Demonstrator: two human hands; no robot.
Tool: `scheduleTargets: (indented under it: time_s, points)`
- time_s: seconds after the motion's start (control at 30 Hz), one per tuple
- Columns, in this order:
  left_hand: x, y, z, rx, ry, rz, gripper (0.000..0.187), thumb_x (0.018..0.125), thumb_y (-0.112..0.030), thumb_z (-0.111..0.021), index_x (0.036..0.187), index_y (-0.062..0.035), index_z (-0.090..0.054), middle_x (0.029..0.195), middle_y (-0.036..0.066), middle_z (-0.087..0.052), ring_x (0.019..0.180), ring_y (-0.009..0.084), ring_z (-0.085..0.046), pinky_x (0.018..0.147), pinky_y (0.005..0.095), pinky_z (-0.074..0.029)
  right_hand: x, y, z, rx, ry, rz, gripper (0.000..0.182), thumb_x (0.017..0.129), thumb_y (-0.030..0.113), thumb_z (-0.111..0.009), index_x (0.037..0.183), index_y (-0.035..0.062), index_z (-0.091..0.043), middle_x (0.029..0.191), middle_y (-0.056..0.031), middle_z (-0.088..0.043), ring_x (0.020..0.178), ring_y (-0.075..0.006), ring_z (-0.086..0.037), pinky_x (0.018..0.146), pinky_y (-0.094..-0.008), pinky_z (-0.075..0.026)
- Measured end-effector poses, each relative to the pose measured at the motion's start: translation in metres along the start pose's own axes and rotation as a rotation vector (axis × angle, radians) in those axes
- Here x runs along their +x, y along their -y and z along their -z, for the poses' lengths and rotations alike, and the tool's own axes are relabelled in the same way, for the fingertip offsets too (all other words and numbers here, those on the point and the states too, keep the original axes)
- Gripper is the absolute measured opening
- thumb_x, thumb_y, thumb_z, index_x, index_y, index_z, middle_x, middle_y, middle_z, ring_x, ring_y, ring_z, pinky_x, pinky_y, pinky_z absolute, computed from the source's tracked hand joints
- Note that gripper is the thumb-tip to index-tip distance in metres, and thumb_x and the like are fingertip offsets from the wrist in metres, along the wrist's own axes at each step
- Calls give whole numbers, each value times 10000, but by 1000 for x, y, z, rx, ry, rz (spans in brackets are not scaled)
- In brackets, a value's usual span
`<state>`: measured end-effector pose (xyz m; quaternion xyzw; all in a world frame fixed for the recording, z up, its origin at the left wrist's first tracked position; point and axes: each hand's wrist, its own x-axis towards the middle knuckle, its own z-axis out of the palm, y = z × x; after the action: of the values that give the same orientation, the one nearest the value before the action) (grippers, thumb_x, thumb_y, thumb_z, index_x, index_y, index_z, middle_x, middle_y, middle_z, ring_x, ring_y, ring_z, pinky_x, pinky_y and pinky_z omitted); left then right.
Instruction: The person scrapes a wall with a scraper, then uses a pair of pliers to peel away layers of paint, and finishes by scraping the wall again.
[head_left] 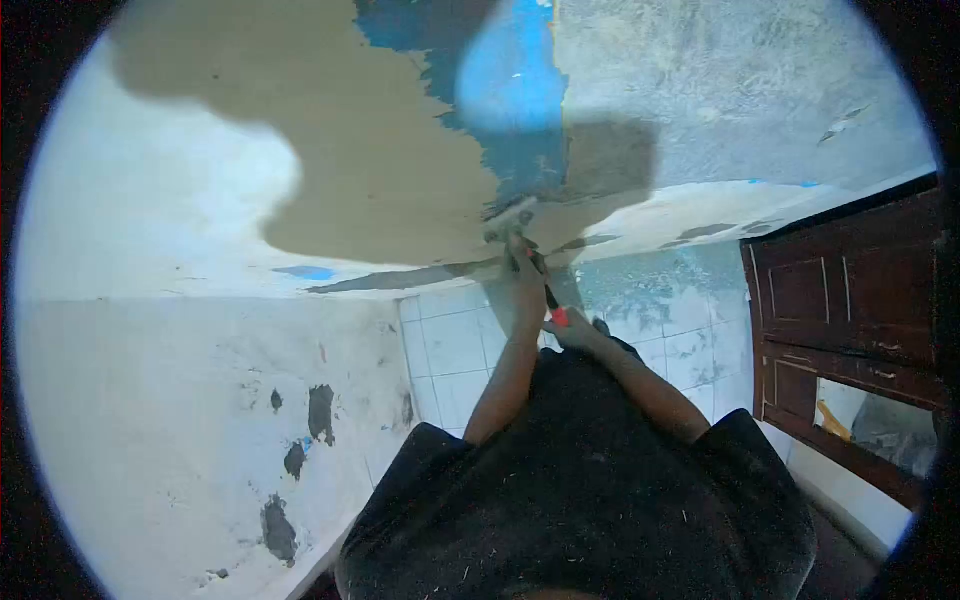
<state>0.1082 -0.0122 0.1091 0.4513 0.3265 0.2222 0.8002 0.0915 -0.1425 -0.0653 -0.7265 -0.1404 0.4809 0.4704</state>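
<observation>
Red and black, the scraper (pixel 551 296) slants up-left — my right hand (pixel 577 332) closed round its handle end, my left (pixel 524 268) gripping near the head, which meets the wall (pixel 400 180) below blue paint (pixel 525 150).

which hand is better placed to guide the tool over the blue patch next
Probably the left hand: it grips the tool close to its head, near the blue patch; the right hand is back by the red handle end.

no readable text, labels, numbers or signs
</observation>
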Motion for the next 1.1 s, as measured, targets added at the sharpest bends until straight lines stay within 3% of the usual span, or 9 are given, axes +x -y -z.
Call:
scheduleTargets:
  time_s: [0.1, 0.23, 0.3, 0.57, 0.6, 0.73, 0.83, 1.03, 1.1]
  points:
    - [1, -1, 2, 125, -10, -54, 401, 957, -458, -440, 816, -83, -461, 563, -22, -393, 465, 78, -380, 415, 230, -301, -16, 14, 0, -20, 17, 21, 357, 843, 356, -651, 689, 56, -532, 545, 20, -496, 456, -101, -466, 434, -289, -375]
    - [8, 22, 6, 3, 34, 17, 392, 968, -451, -412, 819, -91, -461, 574, -7, -410, 466, 92, -393, 422, 247, -321, -18, 24, 4, -45, -23, -67, 342, 841, 358, -648, 716, 56, -548, 542, 10, -508, 467, -104, -465, 452, -306, -392]
    - [7, 21, 3, 69, -30, 22, 373, 975, -427, -410, 831, -87, -461, 590, 0, -420, 470, 100, -398, 427, 256, -331, -21, 13, 0, -35, -53, 134, 342, 842, 352, -649, 717, 46, -561, 536, 0, -518, 461, -104, -479, 434, -300, -390]
    - [7, 14, 2, -30, 87, -12, 375, 971, -425, -423, 814, -87, -463, 568, -4, -402, 458, 92, -385, 425, 255, -323, -11, 9, 6, 35, 33, 38, 352, 837, 354, -648, 706, 38, -563, 521, -1, -501, 466, -117, -505, 432, -299, -391]
    - [7, 13, 1, -11, 75, 2, 385, 968, -434, -424, 811, -85, -462, 566, -3, -400, 456, 89, -382, 424, 252, -320, -4, -1, 0, -178, -48, -2, 353, 830, 347, -660, 684, 47, -544, 524, 0, -501, 464, -114, -494, 426, -304, -382]
    - [14, 31, 7, 65, 34, -38, 409, 959, -462, -429, 810, -82, -461, 560, -8, -389, 453, 81, -372, 413, 246, -306, 5, -11, 2, -94, -46, -88, 354, 814, 355, -683, 674, 55, -558, 534, -8, -517, 482, -114, -504, 446, -317, -397]
    - [5, 5, -2, -12, 75, 9, 401, 968, -442, -419, 816, -74, -462, 571, -4, -396, 454, 80, -369, 421, 245, -310, 2, -5, 3, -136, -36, -31, 361, 830, 356, -663, 685, 38, -572, 542, -16, -529, 486, -118, -516, 456, -316, -409]
    - [19, 27, 6, 18, 70, -18, 376, 973, -429, -415, 849, -80, -482, 590, -4, -424, 458, 75, -367, 419, 249, -303, -6, 20, 4, -68, -89, -78, 402, 831, 392, -645, 666, 37, -558, 534, -13, -520, 479, -125, -501, 472, -311, -413]
    - [12, 12, 4, 19, 95, 24, 379, 979, -425, -401, 855, -76, -481, 593, 5, -432, 471, 77, -380, 426, 248, -305, -11, 23, 6, -79, 2, 20, 391, 838, 382, -641, 672, 39, -552, 549, -13, -514, 475, -120, -485, 471, -313, -409]
